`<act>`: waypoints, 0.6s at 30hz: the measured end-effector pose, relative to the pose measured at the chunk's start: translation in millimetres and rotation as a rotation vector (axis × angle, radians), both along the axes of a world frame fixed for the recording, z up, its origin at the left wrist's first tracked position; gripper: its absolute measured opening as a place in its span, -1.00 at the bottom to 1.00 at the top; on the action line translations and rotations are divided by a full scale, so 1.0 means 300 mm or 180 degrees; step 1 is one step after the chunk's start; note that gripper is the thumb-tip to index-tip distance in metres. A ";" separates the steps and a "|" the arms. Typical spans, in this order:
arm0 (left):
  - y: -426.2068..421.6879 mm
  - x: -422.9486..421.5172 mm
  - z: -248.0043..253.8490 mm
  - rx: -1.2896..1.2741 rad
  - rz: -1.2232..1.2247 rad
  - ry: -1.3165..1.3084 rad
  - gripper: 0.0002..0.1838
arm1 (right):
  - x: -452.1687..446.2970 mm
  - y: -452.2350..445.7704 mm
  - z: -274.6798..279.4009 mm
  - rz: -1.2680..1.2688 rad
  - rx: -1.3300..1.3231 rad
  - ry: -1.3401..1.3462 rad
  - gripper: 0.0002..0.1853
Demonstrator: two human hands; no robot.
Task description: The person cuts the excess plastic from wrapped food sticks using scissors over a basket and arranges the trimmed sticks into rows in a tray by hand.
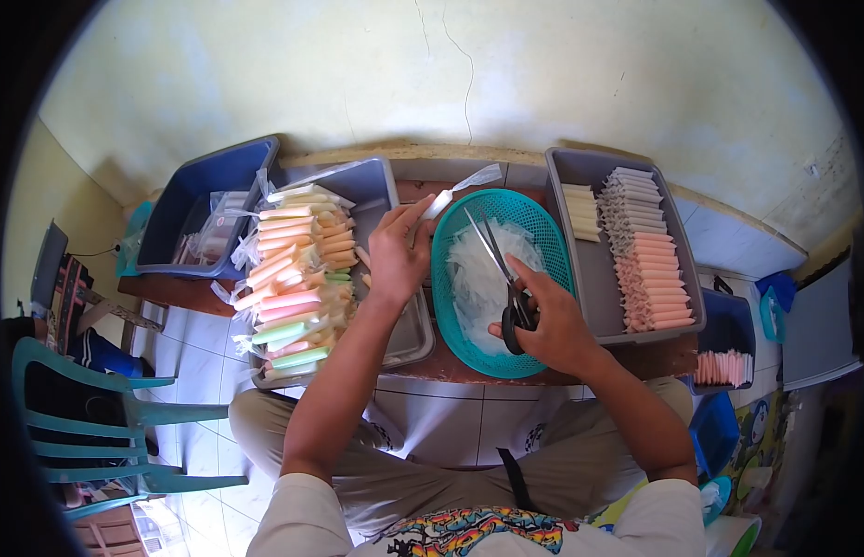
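Note:
My left hand (399, 258) is closed around a white ice pop (438, 204) in a clear plastic sleeve, whose loose tail points up to the right. In my right hand (554, 320) is a pair of black-handled scissors (508, 283), with its blades parted and pointing up over the green mesh basket (554, 234). Clear plastic scraps (474, 278) fill the basket's bottom. Left of it, a grey tray (367, 186) bears a heap of orange, pink, green and cream ice pops (288, 269) with long plastic tails. On the right, another grey tray (585, 283) holds neat rows of ice pops (655, 269).
A blue bin (163, 218) with some plastic-wrapped items stands at the far left. Another blue bin (729, 320) with pink ice pops is lower right. The low bench (432, 357) backs onto a wall (525, 84). A green plastic chair (89, 427) is at left.

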State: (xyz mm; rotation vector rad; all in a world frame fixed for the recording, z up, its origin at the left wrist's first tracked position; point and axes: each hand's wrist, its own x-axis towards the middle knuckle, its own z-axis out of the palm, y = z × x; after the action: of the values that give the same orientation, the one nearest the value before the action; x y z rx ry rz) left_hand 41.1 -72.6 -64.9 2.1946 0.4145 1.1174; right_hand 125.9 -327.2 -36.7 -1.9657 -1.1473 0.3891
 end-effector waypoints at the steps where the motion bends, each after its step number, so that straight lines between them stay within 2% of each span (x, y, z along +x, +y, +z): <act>1: 0.002 0.000 -0.004 0.0002 0.0000 0.0002 -0.57 | -0.001 0.002 -0.002 0.0057 0.0020 -0.0115 0.02; 18: -0.029 0.008 -0.031 0.0622 -0.0495 0.0146 -0.51 | 0.033 0.049 -0.055 -0.0029 0.0213 -0.0091 0.03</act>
State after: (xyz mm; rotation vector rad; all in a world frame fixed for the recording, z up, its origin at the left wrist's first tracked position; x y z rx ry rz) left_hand 43.4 -81.3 -74.2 2.3802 0.1556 1.0625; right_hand 135.9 -312.4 -53.2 -1.9232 -1.1546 0.3147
